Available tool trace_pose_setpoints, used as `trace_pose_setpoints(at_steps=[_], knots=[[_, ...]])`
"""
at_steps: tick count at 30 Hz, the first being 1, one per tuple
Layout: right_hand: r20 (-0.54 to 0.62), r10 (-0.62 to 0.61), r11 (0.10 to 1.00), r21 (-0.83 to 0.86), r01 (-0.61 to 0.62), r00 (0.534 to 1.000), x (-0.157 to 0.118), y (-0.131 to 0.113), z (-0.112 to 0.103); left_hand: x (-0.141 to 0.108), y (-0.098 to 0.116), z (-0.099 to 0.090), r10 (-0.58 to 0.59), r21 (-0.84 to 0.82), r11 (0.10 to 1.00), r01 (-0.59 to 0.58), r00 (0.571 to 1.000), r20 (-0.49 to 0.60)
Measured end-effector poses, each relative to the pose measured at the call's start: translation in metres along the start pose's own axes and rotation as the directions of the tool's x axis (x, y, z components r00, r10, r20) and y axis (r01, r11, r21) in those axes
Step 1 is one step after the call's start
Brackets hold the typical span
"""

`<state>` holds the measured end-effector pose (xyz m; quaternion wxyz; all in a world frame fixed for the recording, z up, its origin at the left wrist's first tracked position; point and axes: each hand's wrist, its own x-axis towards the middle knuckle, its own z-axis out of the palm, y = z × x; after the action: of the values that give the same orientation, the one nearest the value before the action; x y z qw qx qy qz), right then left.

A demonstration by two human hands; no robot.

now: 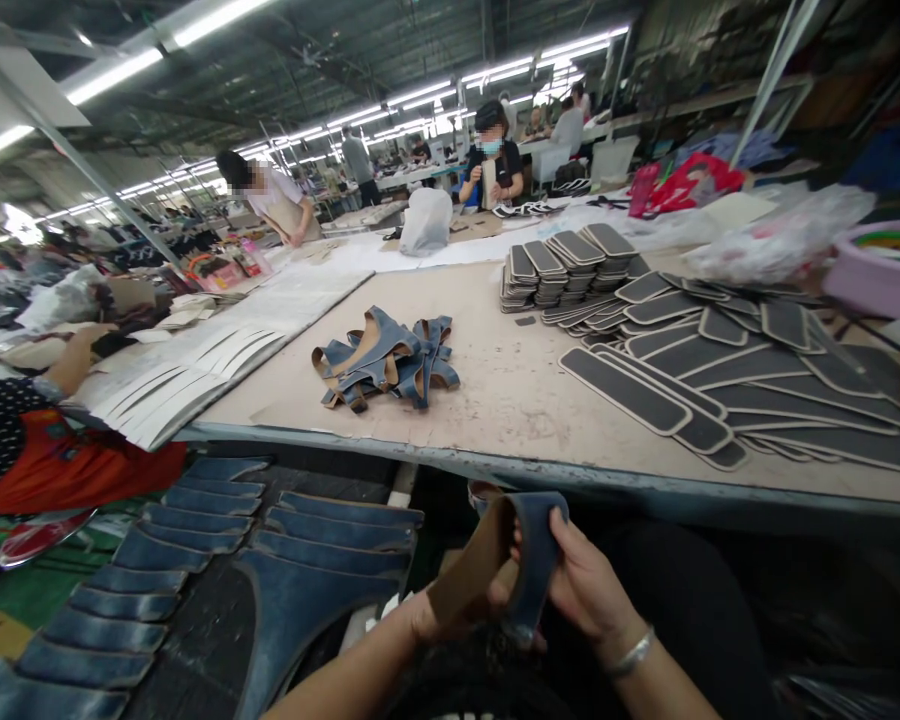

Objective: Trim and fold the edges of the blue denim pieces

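Observation:
In front of my lap, below the table's edge, I hold a curved blue leather piece [540, 560] with a tan underside, bent into a loop. My right hand [581, 575] grips its right side, thumb on the blue face and fingertips showing through the loop. The tan flap hides most of my left hand [503, 585], whose visible fingers close on the piece from inside the bend. On the table ahead lies a loose pile of similar blue leather pieces [379, 350]. To my left, more blue leather pieces [322, 565] lie in overlapping rows on a dark surface.
Dark grey pads with pale edges [626, 390] spread and stack across the table's right side. White slit sheets [187, 385] lie at the left, near a co-worker's arm [79, 360]. A purple basin [870, 275] stands far right. Other people work at tables beyond.

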<state>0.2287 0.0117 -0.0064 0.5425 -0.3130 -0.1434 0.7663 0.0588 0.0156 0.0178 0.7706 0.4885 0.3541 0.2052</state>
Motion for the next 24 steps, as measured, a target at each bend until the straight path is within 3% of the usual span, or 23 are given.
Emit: trace_pose_setpoints(at_steps=[3,6,10,13,15,17,21,24], knots=[[-0.035,0.019,0.992,-0.125,-0.023,0.999,0.006,0.008,0.001,-0.024,0.003,0.000,-0.047,0.138,0.990,0.039,0.997,0.054],[-0.115,0.007,0.982,-0.187,-0.028,0.993,0.013,0.019,0.000,-0.039,0.001,-0.013,-0.147,0.076,0.988,0.137,0.976,0.162],[-0.210,-0.017,0.990,-0.144,-0.014,0.978,0.020,0.024,-0.004,-0.038,-0.014,-0.023,-0.152,-0.037,0.988,0.150,0.987,-0.057],[-0.110,0.064,0.976,-0.200,-0.085,0.992,0.018,0.021,-0.009,-0.031,-0.020,-0.022,-0.111,-0.105,0.990,0.094,0.980,-0.165],[0.003,0.154,0.924,-0.355,-0.143,0.988,0.016,0.020,-0.010,-0.028,-0.019,-0.021,-0.087,-0.118,0.991,0.065,0.978,-0.191],[0.054,0.186,0.823,-0.554,-0.125,0.981,0.014,0.019,-0.011,-0.025,-0.015,-0.019,-0.035,-0.106,0.994,0.014,0.979,-0.203],[0.095,-0.030,0.623,-0.776,0.093,0.995,0.013,0.016,-0.011,-0.024,-0.010,-0.019,0.021,-0.090,0.995,-0.043,0.971,-0.236],[0.191,-0.098,0.600,-0.772,0.211,0.977,0.010,0.012,-0.007,-0.023,-0.010,-0.020,0.009,-0.080,0.996,-0.029,0.970,-0.241]])
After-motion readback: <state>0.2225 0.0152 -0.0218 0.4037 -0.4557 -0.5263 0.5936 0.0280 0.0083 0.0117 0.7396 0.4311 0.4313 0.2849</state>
